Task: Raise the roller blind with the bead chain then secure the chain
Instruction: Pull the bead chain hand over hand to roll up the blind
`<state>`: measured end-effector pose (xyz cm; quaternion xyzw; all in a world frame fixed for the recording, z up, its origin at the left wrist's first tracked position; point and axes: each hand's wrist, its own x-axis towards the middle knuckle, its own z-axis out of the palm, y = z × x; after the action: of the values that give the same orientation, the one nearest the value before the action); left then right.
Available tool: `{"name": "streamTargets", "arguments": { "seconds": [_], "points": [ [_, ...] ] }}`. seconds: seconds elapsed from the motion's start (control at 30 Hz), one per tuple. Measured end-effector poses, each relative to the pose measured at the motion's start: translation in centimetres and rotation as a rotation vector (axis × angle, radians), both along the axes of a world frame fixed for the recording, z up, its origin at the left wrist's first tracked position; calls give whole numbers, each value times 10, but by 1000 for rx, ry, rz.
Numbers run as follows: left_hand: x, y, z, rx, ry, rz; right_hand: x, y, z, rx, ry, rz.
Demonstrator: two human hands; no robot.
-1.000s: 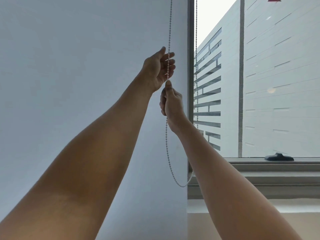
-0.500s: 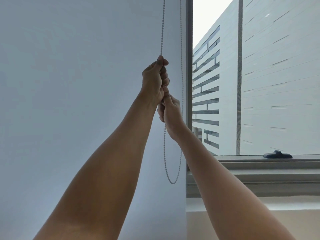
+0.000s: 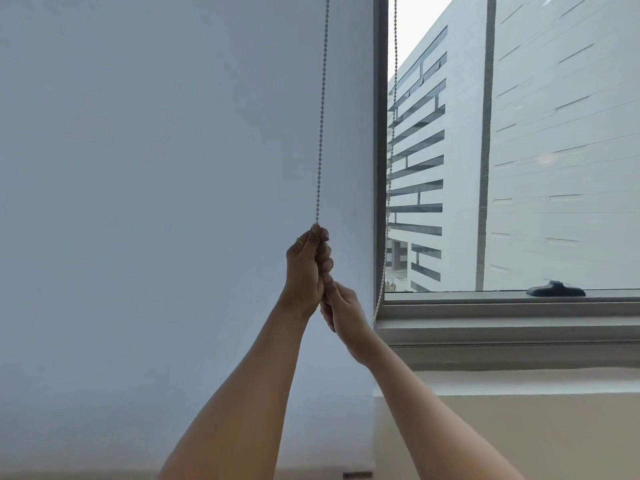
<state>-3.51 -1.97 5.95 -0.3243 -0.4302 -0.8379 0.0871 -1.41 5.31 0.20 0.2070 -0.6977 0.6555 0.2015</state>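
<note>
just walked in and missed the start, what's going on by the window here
A person is working the bead chain of a roller blind. The left hand grips the chain's near strand, which runs taut straight up from the fist. The right hand sits directly below, touching it, fingers curled, apparently round the same strand. The chain's other strand hangs along the window frame. The blind itself is out of view, and the chain is not yet secured.
</note>
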Motion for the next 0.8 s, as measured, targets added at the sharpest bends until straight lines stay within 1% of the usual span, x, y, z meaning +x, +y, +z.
{"name": "streamTargets", "arguments": {
  "seconds": [0.13, 0.27, 0.37, 0.47, 0.53, 0.63, 0.73, 0.8],
  "points": [
    [0, -1, -35, -27, -66, 13, 1, 4, -31, 93, -50, -8],
    [3, 1, -42, -40, -90, 13, 6, 5, -39, 57, -67, -3],
    [6, 1, -40, -34, -89, 9, 8, 8, -37, 45, -126, 62],
    [9, 0, -39, -14, -91, -3, 8, 16, -31, 74, -186, 145],
    [10, -3, -39, -12, -93, -18, 7, 24, -17, 71, -191, 183],
    [14, -5, -38, -27, -63, -2, 4, 34, 19, 30, -154, 156],
    [20, 0, -37, -10, -77, -24, 8, 31, 68, -162, -72, 149],
    [27, 5, -36, -28, -101, -44, 15, 24, 99, -223, -30, 169]
  ]
}}
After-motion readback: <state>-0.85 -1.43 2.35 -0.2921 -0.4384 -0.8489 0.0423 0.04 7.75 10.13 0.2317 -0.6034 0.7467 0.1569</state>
